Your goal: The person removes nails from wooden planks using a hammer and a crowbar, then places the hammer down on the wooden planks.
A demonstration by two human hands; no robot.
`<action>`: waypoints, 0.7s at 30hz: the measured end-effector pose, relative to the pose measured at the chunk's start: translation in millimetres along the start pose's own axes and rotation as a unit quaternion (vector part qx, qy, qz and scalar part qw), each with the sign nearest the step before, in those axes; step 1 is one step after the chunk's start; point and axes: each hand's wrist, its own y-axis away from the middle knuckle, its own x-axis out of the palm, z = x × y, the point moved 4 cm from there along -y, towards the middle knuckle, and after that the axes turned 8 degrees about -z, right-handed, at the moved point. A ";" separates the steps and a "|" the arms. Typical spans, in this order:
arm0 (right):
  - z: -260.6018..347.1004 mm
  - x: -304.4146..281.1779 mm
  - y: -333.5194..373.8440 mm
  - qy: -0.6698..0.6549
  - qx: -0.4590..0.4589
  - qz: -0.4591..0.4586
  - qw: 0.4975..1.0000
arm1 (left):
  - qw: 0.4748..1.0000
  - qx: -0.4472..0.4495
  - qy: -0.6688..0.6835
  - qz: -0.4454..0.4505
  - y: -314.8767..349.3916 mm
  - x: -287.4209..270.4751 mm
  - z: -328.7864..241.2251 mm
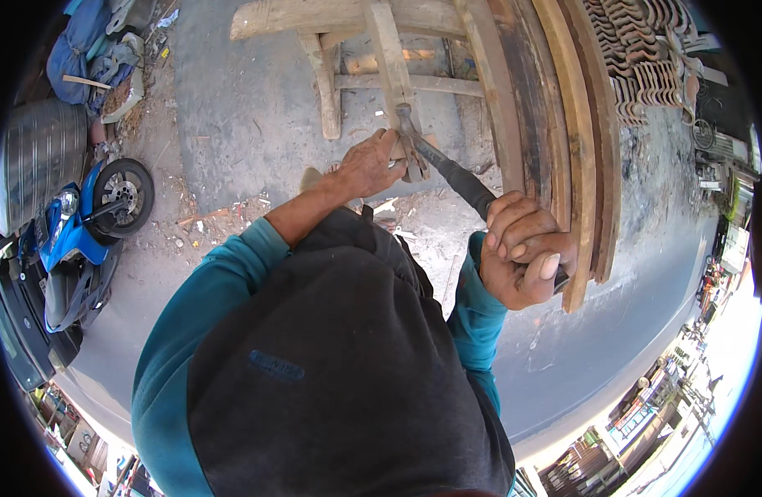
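My right hand is wrapped around the dark handle of a hammer. The hammer slants up and to the left, its head over the near end of a wooden beam. Beside that end, my left hand has its fingers closed and bent against the wood. A small shiny bit shows at its fingertips, too small to name. The beam lies across a rough wooden trestle and points toward me.
Long wooden planks lie side by side to the right. Stacked curved roof tiles stand beyond them. On the left are a blue motorcycle, a ribbed metal drum and blue cloth. Wood scraps litter the concrete floor.
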 end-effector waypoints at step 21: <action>-10.6 31.6 -21.3 0.092 0.056 -0.117 0.987 | 0.993 -0.029 0.091 -0.070 3.6 -1.0 -5.0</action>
